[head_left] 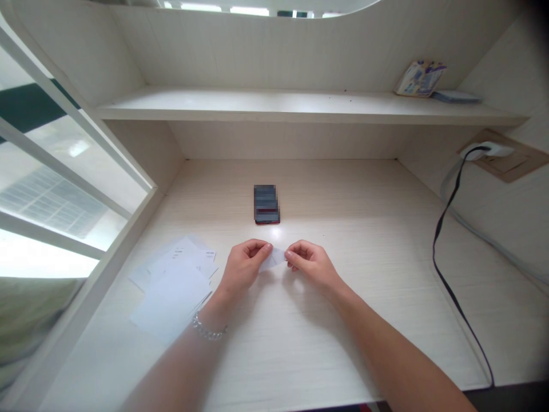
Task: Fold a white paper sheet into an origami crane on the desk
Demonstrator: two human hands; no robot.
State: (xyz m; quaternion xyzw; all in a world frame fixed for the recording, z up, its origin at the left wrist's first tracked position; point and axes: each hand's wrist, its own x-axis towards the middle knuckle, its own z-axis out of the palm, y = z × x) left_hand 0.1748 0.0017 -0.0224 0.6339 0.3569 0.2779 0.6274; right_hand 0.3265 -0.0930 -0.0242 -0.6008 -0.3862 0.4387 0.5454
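Note:
A small white slip of paper (274, 259) is held just above the pale wooden desk (343, 274), near its middle. My left hand (243, 266) pinches its left end, fingers curled, with a chain bracelet on the wrist. My right hand (311, 262) pinches its right end in the same way. A dark phone (266, 204) lies flat on the desk a little beyond both hands.
Several white paper sheets (175, 288) lie fanned out left of my left arm. A black cable (450, 269) runs from a wall socket (489, 151) down across the desk's right side. A shelf (300, 107) above carries a small packet (420, 78). A window frame borders the left.

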